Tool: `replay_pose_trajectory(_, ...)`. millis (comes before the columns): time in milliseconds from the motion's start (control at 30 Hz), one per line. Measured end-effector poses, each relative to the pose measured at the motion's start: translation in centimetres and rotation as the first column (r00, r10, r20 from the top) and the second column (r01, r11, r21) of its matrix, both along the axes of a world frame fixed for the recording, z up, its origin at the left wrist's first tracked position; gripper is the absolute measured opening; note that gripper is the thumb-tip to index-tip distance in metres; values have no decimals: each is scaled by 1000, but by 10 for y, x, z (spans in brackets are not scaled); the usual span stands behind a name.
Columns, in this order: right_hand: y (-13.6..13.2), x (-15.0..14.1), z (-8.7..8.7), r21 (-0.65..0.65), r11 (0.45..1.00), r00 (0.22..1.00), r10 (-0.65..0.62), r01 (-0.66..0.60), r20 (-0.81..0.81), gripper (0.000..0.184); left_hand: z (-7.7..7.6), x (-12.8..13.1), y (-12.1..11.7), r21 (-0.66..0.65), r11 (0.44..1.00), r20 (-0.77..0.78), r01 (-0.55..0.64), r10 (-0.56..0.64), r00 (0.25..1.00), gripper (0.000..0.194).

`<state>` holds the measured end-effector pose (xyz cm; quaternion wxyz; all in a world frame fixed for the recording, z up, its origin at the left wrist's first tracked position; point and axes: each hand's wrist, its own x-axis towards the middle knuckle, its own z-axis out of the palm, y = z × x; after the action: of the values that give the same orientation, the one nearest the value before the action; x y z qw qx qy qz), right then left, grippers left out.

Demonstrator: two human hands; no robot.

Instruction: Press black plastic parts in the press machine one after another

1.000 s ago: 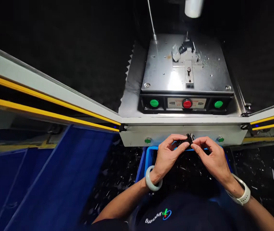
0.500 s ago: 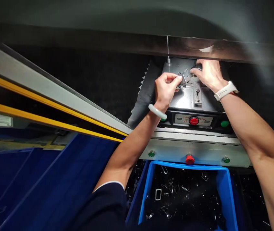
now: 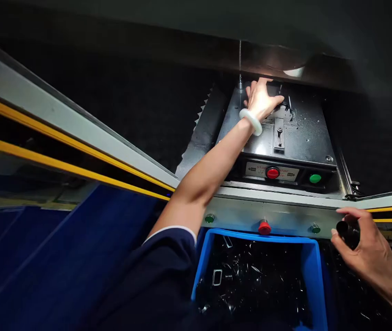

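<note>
plate (image 3: 306, 133) — left hand (image 3: 259, 99), panel edge (image 3: 278, 198) — right hand (image 3: 364, 239)

This is a factory workshop. A steel press (image 3: 306, 133) with a red stop button (image 3: 272, 173), yellow-striped guard doors (image 3: 61, 136) and a blue bin (image 3: 204, 266) of metal offcuts (image 3: 247, 276) show it.

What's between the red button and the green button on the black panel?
In the head view, the right end of a pale label plate lies between the red button and the green button.
</note>
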<state>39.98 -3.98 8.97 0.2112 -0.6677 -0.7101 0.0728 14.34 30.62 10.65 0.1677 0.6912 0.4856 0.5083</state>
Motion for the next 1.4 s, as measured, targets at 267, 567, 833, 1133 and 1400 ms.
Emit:
replay_pose_trajectory(267,-33,8,-73,-71,993,995,-99,96,-33,27,-43,-99,-225,40,997,-87,-72,75,993,18)
replay_pose_trajectory(567,-28,18,-96,-71,996,996,-46,51,81,12,-134,-179,-312,-368,930,-369,-16,-130,920,34)
replay_pose_trajectory(833,-17,10,-95,-106,988,972,-89,114,215,32,-133,-179,-313,-323,938,-513,-122,-66,856,32)
replay_pose_trajectory(1133,-136,107,-58,-94,875,758,-352,475,550,36,-114,-98,-390,-462,842,-345,279,-461,818,15)
replay_pose_trajectory(1400,-144,6,-49,-195,952,883,-128,237,452,27,-143,-85,-439,-721,577,-385,384,-794,471,21)
